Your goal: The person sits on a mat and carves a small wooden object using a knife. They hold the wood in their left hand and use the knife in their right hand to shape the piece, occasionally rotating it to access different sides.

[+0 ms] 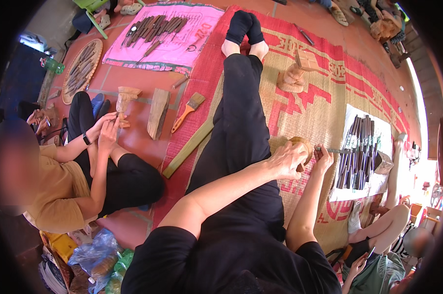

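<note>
The left forearm crosses the black trousers (243,112), whose edge bounds the working space on the left. Right of them, a bare stretch of mat (300,188) runs between the forearms and up to the left edge of a white cloth (338,183), crowded with tools (358,154).

The carving (305,147) is light brown wood with a rounded top, largely hidden by fingers. It sits in the left hand (286,160), curled around it, just beside the thigh. The right hand (324,159), just right of the carving, is narrow, fingertips pinched on a thin dark blade (336,151) that points right, overlapping the cloth's edge in view; whether it touches the carving I cannot tell.

Farther ahead, open mat reaches a wooden figure (294,78) with a blocky top; beyond that, a slim tool (304,34) lies near the mat's far red border.
</note>
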A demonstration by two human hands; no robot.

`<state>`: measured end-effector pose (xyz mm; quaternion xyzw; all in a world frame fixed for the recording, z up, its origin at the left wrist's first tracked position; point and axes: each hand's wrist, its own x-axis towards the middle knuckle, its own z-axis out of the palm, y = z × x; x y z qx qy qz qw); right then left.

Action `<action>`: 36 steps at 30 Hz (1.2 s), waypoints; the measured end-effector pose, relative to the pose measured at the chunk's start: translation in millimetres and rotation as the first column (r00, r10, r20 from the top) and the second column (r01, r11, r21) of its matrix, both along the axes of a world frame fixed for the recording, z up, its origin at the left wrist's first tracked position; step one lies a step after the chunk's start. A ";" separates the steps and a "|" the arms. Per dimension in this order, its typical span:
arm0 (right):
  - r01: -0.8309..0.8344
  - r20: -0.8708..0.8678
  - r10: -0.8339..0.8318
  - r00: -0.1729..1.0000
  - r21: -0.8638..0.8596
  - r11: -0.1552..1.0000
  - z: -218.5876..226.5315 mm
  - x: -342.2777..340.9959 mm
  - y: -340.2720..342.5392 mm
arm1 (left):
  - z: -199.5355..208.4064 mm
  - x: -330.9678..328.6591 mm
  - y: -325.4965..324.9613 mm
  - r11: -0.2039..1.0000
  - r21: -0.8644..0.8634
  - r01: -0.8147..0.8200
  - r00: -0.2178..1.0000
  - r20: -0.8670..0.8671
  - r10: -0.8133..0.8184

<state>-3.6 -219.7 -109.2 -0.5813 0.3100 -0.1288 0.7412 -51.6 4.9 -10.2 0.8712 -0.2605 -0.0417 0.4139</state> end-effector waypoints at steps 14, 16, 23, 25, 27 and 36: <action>-0.071 0.027 0.074 0.997 -0.079 0.994 10.6 2.3 11.7 | -2.0 -1.3 -0.9 1.000 0.025 -0.012 0.999 0.034 0.011; -0.176 0.013 0.178 0.984 -0.098 0.980 34.9 -3.9 32.9 | 1.0 1.6 0.5 0.999 0.045 -0.009 1.000 -0.010 0.009; -0.101 0.018 0.104 0.994 -0.127 0.987 6.8 4.0 13.8 | 4.4 3.5 -1.6 0.999 0.031 0.027 0.999 -0.032 -0.026; -0.063 0.039 0.067 0.997 -0.094 0.994 11.4 7.1 12.1 | 2.0 -0.7 -0.5 1.000 0.021 -0.002 1.000 0.013 0.002; -0.102 0.063 0.109 0.992 -0.104 0.989 19.2 8.3 12.0 | -0.5 -0.3 -1.2 1.000 0.024 -0.008 1.000 0.023 0.008; -0.074 -0.044 0.066 0.997 -0.211 0.975 9.5 10.7 0.5 | 0.2 0.0 -1.6 1.000 0.022 0.011 0.999 0.031 -0.012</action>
